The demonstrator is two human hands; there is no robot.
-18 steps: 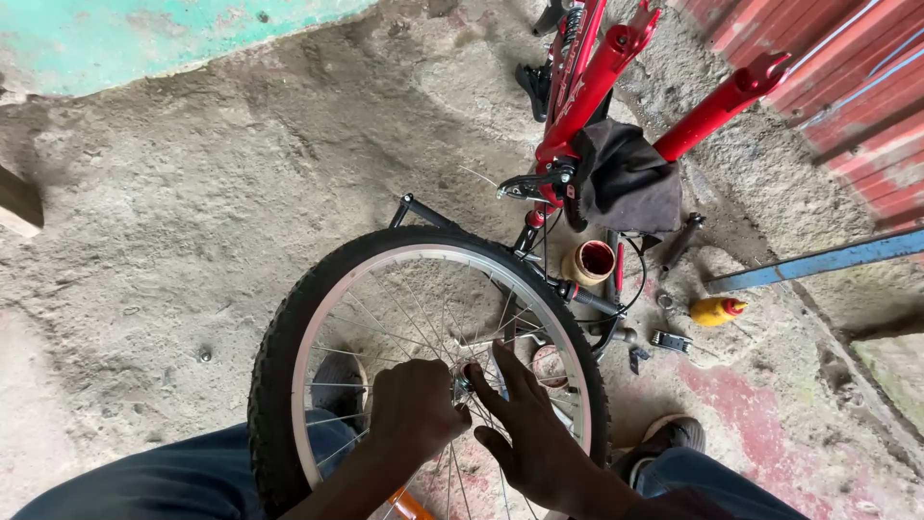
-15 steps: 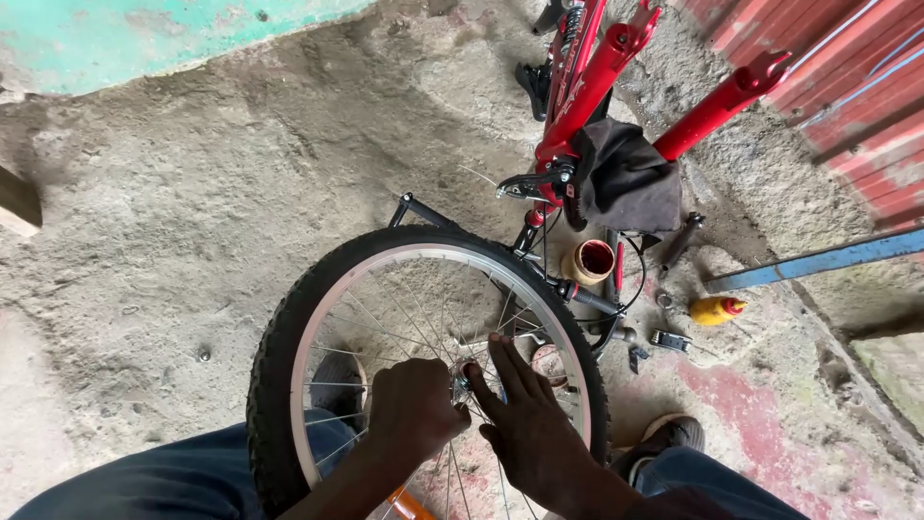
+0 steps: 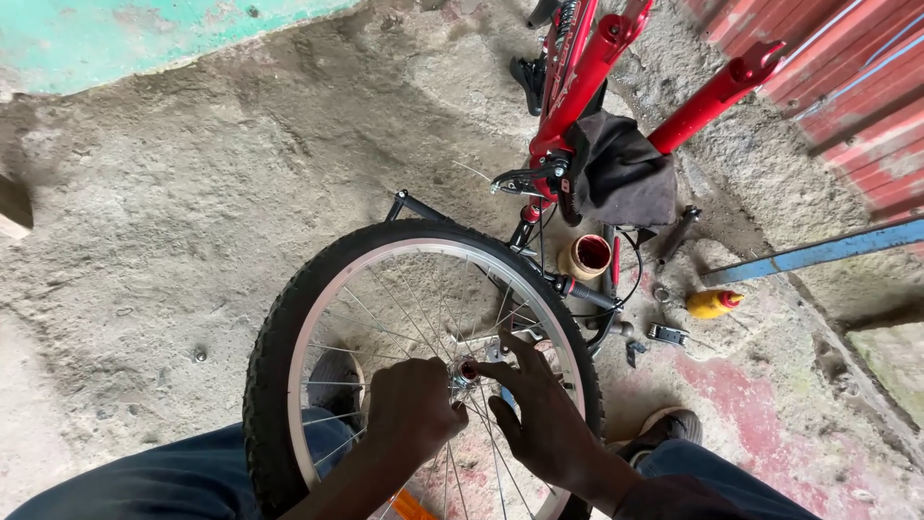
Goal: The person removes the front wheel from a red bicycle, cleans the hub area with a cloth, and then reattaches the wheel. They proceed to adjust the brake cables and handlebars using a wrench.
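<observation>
Gripping the hub of a bicycle wheel, left hand is a closed fist on its near side. Right hand is spread, fingertips touching the hub from the other side. Wheel stands upright on the concrete floor, between the person's knees. Red bike frame lies just beyond it, dark rag draped over. Small tin and yellow bottle sit on the floor to the right.
</observation>
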